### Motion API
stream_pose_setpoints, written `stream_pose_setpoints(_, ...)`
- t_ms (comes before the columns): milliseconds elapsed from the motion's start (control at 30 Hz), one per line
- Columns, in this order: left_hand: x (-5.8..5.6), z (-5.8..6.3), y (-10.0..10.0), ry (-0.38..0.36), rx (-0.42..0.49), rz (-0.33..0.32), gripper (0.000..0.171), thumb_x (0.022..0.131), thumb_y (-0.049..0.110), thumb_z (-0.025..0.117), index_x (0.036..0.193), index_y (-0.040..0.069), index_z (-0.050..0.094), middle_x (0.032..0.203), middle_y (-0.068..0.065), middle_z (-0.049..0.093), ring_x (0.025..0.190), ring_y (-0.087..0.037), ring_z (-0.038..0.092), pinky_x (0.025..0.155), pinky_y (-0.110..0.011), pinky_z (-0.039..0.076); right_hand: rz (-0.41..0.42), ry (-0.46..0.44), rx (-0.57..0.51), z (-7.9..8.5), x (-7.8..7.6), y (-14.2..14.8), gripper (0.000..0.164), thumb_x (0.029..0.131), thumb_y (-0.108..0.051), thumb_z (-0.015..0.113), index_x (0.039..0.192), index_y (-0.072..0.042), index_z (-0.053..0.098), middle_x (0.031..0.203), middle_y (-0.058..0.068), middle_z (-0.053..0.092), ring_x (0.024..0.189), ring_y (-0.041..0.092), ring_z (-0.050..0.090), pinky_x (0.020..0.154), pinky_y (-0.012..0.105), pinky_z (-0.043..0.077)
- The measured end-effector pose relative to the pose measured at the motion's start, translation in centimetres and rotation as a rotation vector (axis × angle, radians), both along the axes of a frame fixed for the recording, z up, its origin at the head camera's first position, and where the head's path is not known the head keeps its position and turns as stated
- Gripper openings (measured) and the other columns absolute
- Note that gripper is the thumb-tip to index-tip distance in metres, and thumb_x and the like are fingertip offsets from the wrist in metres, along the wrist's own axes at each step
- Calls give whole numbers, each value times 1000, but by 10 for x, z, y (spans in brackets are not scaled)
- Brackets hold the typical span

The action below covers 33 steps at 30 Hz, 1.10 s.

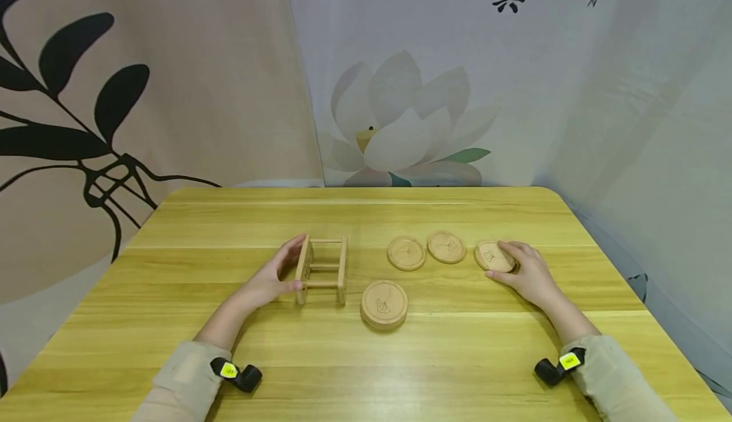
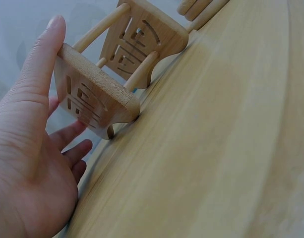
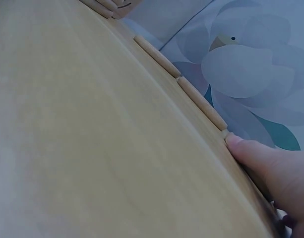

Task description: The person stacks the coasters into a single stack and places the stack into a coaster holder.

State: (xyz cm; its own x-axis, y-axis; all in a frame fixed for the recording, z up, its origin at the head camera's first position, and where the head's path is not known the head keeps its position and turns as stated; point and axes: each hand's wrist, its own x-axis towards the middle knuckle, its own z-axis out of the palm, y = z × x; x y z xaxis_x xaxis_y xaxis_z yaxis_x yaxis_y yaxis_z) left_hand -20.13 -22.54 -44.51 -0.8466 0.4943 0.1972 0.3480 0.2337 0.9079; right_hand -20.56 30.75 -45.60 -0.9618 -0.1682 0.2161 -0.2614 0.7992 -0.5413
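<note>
A small wooden coaster holder [image 1: 323, 285], two slotted end panels joined by round rods, stands on the table left of centre. My left hand [image 1: 273, 279] grips its left panel, thumb at the near edge and fingers at the far one; the left wrist view shows the carved panel [image 2: 87, 96] beside the thumb. Over on the right, my right hand [image 1: 527, 274] holds a round wooden coaster [image 1: 490, 257] by its rim between thumb and fingers. That coaster lies at table level, mostly hidden in the right wrist view behind the thumb [image 3: 256, 156].
Two more coasters, one [image 1: 406, 253] and another [image 1: 447, 247], lie flat between the hands. A short stack of coasters [image 1: 384, 305] sits nearer, right of the holder. The wooden table [image 1: 366, 377] ends at a printed curtain [image 1: 240, 91] behind.
</note>
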Motion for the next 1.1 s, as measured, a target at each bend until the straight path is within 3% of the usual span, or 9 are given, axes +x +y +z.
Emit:
stream_pose_setpoints(667,0,1,0,-17,14,-5,100,81,51,71,154,14,15,147,-22,30,132,-44,26,103,-69,11,-4,1,-43,3,3,0,74,85,-31,74,139,8,42,134,30,38,120,50,33,93,63,32)
stream_pose_setpoints(900,1,1,0,-21,10,-6,96,81,52,71,154,21,17,148,-21,30,133,-44,25,103,-69,11,-14,17,-54,4,4,-1,74,85,-30,74,139,8,42,134,29,38,120,49,33,92,63,33)
stream_pose_setpoints(1100,2,2,1,-22,11,-4,96,82,51,71,154,20,16,148,-21,29,133,-44,24,104,-68,11,-18,39,-61,3,4,-2,74,84,-28,76,139,8,42,133,29,39,119,48,34,91,61,35)
